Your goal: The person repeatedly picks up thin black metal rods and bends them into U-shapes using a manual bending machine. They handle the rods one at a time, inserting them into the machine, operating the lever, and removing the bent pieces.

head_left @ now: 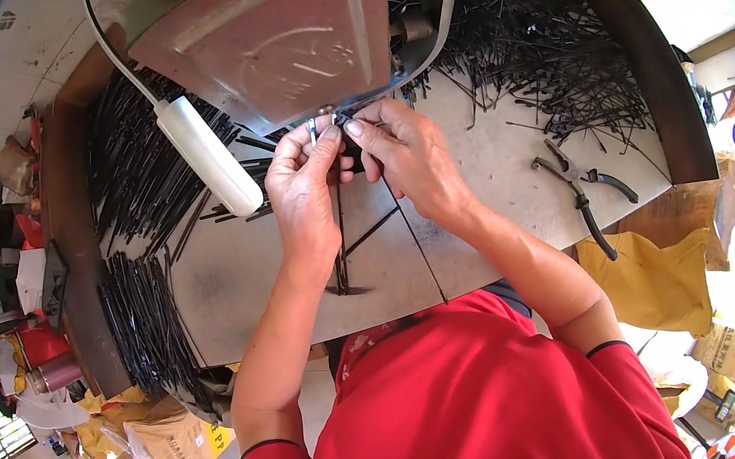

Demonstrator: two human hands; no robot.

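Black, thin and straight, the rod (419,246) below your right hand (413,153) looked light for its length and fairly stiff, more likely to spring a little than to snap; a dark, perhaps oily surface could have made it slippery, so a firm pinch close to its far end, with the long part left free, seemed the sound hold. It ran from just beneath that hand toward the near edge of the metal tabletop (245,294), slanting slightly right. Your right thumb and forefinger were pressed on a small dark piece (344,120), just under the near edge of the pinkish machine (276,50); whether piece and rod were joined could not be told, as your fingers covered the spot. Your left hand (305,187) sat close beside it on the left, thumb and fingertips bent in, though whether they were pinched on the piece could not be told. More loose rods (372,232) lay on the tabletop between your forearms. Farther left spread a thick pile of rods (140,149), with a neat bundle (145,317) nearer you, while a tangled heap (540,55) filled the far right and pliers (577,174) lay nearer on the right, handles spread.
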